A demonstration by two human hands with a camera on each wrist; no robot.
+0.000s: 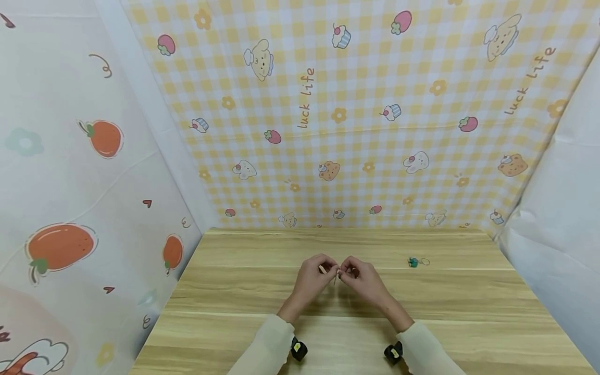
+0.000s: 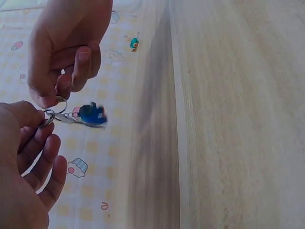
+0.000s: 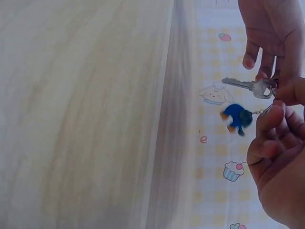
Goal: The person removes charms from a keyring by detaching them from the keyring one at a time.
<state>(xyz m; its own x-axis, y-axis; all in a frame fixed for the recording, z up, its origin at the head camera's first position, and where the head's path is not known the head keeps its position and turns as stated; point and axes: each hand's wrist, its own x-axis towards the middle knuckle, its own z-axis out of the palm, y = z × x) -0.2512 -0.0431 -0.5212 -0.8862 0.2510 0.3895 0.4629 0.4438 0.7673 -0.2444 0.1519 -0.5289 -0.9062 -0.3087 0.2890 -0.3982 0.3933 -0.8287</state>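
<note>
Over the table my left hand point(image 1: 314, 276) and right hand point(image 1: 363, 281) meet fingertip to fingertip. In the left wrist view my left hand point(image 2: 21, 162) pinches a metal key ring point(image 2: 46, 122). My right hand point(image 2: 71, 47) holds the keychain's ring point(image 2: 61, 103) just above it, and the rings touch or cross. A silver key point(image 3: 245, 86) sticks out by the left fingers in the right wrist view. Below it, a blue animal-shaped charm point(image 3: 235, 118) dangles on a short chain from near my right hand point(image 3: 281, 157). Fingertips partly cover the rings.
A green charm with a ring point(image 1: 413, 262) lies on the wooden table point(image 1: 244, 291), right of the hands. Behind the table rises a yellow checked cloth point(image 1: 356, 140), with a patterned white sheet point(image 1: 126, 198) at the left and a plain white one point(image 1: 562, 208) at the right.
</note>
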